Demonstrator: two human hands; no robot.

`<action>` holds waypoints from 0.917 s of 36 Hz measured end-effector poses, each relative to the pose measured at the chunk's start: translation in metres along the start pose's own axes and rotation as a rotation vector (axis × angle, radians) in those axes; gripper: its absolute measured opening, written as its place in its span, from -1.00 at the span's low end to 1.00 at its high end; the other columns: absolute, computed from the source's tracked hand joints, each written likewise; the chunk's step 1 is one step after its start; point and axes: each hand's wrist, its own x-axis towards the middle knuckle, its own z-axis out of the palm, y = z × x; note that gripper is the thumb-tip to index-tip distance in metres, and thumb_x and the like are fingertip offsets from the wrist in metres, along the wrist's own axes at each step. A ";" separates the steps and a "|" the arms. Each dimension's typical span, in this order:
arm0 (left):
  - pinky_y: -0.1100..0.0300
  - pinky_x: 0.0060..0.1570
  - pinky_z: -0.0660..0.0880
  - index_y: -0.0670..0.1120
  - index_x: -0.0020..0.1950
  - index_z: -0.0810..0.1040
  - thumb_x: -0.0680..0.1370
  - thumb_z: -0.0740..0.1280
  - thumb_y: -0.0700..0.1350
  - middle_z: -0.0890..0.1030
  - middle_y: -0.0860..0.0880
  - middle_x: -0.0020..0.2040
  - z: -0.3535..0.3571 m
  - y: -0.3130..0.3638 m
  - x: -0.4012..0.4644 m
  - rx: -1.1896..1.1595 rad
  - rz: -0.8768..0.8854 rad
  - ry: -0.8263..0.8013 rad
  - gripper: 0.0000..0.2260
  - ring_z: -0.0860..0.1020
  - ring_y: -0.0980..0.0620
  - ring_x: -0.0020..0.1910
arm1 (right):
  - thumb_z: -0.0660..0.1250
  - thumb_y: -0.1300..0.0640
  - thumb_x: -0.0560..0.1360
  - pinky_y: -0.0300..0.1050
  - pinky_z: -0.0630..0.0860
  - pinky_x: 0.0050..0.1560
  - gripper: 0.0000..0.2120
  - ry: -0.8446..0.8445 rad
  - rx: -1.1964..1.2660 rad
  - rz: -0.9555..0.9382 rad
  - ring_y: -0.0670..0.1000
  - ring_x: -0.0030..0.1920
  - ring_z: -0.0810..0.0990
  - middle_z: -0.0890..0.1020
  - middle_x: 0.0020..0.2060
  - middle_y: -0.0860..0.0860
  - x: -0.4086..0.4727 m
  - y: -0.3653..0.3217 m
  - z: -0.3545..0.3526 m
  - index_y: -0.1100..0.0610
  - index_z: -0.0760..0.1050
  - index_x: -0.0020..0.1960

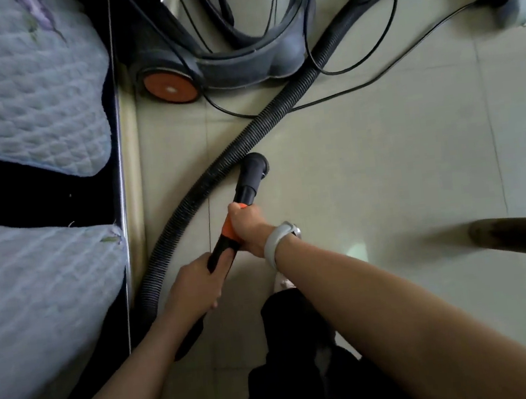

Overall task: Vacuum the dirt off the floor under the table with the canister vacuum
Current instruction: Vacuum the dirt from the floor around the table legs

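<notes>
Right hand (247,225), with a pale wristband (275,243), clamped around the orange collar of the vacuum wand (230,232); left hand (196,284) closed on the wand's black handle just at 7 o'clock from it. The round nozzle (255,164) sits at 1 o'clock of the right hand, over the tiled floor (381,159). The ribbed hose (248,135) arcs toward 1 o'clock; the canister vacuum (222,56) stands at 12 o'clock, a quilted bed (21,105) at 9 o'clock.
</notes>
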 end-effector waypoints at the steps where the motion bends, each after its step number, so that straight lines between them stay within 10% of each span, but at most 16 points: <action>1: 0.15 -0.41 0.52 -0.04 -0.17 0.48 0.57 0.12 0.23 0.60 -0.06 -0.42 0.002 0.007 0.002 0.021 0.018 -0.009 -0.62 0.56 0.02 -0.53 | 0.07 0.18 0.59 0.03 0.52 -0.01 -0.94 0.044 0.029 -0.011 0.14 -0.16 0.52 0.38 -0.21 0.09 -0.003 -0.002 -0.008 0.17 0.26 -0.01; 4: 0.13 -0.36 0.54 -0.03 -0.18 0.46 0.54 0.12 0.28 0.60 -0.05 -0.41 0.017 0.034 0.015 0.044 0.071 -0.044 -0.60 0.57 0.00 -0.53 | 0.06 0.15 0.59 -0.12 0.45 -0.31 -0.84 0.128 0.157 0.005 0.01 -0.35 0.41 0.37 -0.32 0.02 0.002 -0.006 -0.042 0.17 0.30 -0.14; 8: 0.09 -0.28 0.53 -0.05 -0.19 0.46 0.52 0.09 0.32 0.58 -0.04 -0.38 0.041 0.078 0.035 0.050 0.161 -0.087 -0.54 0.59 -0.03 -0.44 | 0.09 0.13 0.56 0.14 0.55 0.02 -0.84 0.263 0.263 0.011 0.18 -0.07 0.54 0.43 -0.20 0.12 0.006 -0.022 -0.091 0.19 0.33 0.07; 14: 0.07 -0.23 0.53 -0.06 -0.17 0.47 0.52 0.12 0.33 0.58 -0.05 -0.29 0.074 0.133 0.057 0.092 0.278 -0.228 -0.54 0.60 -0.10 -0.31 | 0.05 0.22 0.57 0.04 0.47 -0.14 -0.83 0.451 0.244 -0.027 0.23 -0.07 0.59 0.47 -0.18 0.19 0.001 -0.023 -0.164 0.24 0.35 -0.14; 23: 0.07 -0.26 0.55 -0.05 -0.14 0.42 0.53 0.13 0.29 0.60 -0.07 -0.30 0.086 0.156 0.060 0.044 0.308 -0.242 -0.59 0.61 -0.07 -0.42 | 0.05 0.16 0.57 -0.05 0.53 -0.29 -0.68 0.443 0.371 -0.063 0.11 -0.33 0.56 0.45 -0.22 0.12 0.000 -0.029 -0.187 0.22 0.26 0.29; 33: 0.03 -0.14 0.56 -0.01 0.04 0.42 0.50 0.27 0.22 0.63 -0.06 -0.20 0.074 0.184 0.086 -0.012 0.409 -0.276 -0.68 0.62 -0.04 -0.22 | 0.05 0.17 0.57 -0.05 0.52 -0.23 -0.85 0.554 0.244 -0.243 0.05 -0.39 0.53 0.46 -0.34 0.09 0.016 -0.082 -0.213 0.20 0.33 -0.11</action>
